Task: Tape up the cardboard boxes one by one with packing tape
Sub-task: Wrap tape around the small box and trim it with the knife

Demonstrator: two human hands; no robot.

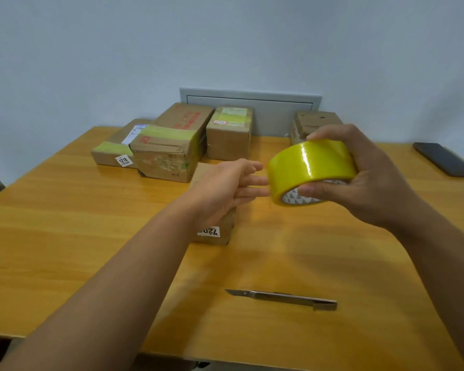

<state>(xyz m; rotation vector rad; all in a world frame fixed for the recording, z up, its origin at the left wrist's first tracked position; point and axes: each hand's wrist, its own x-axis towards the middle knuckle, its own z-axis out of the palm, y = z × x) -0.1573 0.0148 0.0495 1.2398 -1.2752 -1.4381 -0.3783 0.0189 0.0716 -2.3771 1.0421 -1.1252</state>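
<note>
The near desk (91, 236) is open, with only a knife (281, 299) lying there. Boxes (169, 145) block the far edge, and a phone (445, 159) lies far right.

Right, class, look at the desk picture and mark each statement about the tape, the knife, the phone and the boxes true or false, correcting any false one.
1. The right hand grips the yellow tape roll. True.
2. The left hand holds the utility knife. False: the knife lies on the table near the front edge, touched by neither hand; the left hand's straight fingers reach toward the roll.
3. A dark phone lies at the table's right edge. True.
4. The small box under the left hand is stacked on the boxes at the back. False: it stands alone on the table, in front of them.
5. The big box with red print already has yellowish tape across it. True.
</note>
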